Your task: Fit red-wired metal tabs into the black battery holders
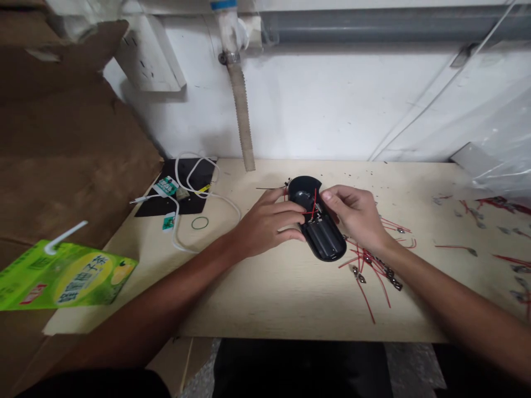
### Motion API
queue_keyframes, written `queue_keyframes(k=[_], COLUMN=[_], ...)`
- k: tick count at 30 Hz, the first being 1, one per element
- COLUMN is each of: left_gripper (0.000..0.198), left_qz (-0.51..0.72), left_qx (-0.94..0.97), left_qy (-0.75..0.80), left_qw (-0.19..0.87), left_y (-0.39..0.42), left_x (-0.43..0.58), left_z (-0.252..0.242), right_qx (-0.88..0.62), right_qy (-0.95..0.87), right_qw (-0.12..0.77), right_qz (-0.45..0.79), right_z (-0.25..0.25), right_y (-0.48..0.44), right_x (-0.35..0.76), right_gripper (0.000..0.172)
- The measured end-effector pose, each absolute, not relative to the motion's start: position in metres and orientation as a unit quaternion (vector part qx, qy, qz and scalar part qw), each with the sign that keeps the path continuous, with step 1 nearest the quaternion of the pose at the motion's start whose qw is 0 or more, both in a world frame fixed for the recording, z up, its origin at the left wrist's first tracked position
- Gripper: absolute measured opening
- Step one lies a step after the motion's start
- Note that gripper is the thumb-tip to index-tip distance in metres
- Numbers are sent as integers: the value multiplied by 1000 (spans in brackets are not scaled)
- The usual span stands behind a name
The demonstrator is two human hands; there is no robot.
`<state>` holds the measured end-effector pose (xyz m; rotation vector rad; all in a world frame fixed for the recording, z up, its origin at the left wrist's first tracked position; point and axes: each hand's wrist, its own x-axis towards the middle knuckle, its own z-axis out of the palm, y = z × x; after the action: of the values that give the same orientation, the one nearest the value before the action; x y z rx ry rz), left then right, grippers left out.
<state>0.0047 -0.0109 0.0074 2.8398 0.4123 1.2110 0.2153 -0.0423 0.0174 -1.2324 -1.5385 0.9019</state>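
Left hand (265, 224), right hand (357, 215), fingers (290, 209) gripping black casing (326, 240), bare board (269, 293) in front

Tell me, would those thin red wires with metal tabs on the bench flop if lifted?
Probably floppy: the thin red wires with metal tabs lie curved and tangled on the pale wooden bench. Likely very light, being so thin. Unlikely to roll.

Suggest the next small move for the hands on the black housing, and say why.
Probably tuck the red wire down into the black housing: the wire arches above its open side, the right hand pinches at it, and the left hand steadies the housing on the table.
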Motion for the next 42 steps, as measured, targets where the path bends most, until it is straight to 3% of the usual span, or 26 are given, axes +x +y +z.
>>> queue_keyframes(k=[3,9,17,24,32,42], left_gripper=[24,23,21,22,26,23], left_qz=[394,374,344,324,292,248], left_qx=[906,905,914,922,926,936], left_qy=[147,180,179,174,186,206], left_qw=[47,95,119,118,150,142], left_y=[-11,-12,-13,-10,-7,-7], left_x=[5,5,6,5,7,7], left_z=[6,5,6,3,-8,-7], right_qx=[-507,-452,-388,-361,-374,-331], right_qy=[-664,-718,-774,-817,-825,-858], right_qw=[477,490,408,378,315,320], right_qz=[273,200,290,245,283,226], right_z=[19,23,28,25,16,10], right_y=[-45,-51,-49,-45,-39,-37], right_x=[215,217,215,218,219,215], right_gripper=[21,4,12,12,13,16])
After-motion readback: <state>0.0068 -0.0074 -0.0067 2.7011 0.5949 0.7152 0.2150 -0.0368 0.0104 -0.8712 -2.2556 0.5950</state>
